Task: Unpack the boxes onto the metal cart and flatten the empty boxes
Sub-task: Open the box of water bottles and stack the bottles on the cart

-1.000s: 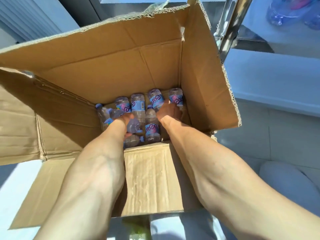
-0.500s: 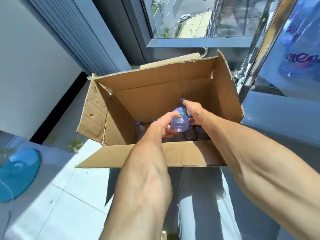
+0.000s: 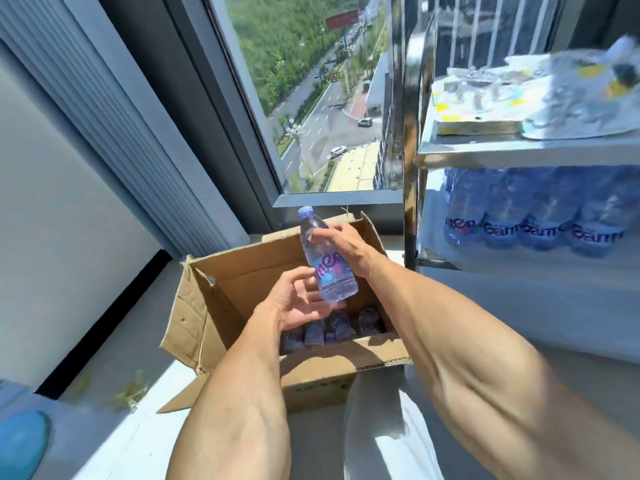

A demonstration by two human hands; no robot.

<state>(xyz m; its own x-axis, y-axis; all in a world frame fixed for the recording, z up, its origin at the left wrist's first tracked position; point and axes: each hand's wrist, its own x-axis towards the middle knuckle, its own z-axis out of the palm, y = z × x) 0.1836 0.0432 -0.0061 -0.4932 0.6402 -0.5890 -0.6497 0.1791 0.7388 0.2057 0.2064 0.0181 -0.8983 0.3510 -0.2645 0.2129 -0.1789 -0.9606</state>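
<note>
Where half a second ago we held the water bottle [image 3: 327, 263] low inside the cardboard box [image 3: 242, 271], our right hand [image 3: 349, 247] now grips it raised above, left hand [image 3: 298, 299] loosening beneath, beside the metal cart [image 3: 519, 154].

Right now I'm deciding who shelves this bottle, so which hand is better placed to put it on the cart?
Right. The right hand already grips the bottle, and the metal cart stands on its side. The left hand is open beneath, farther from the cart.
</note>
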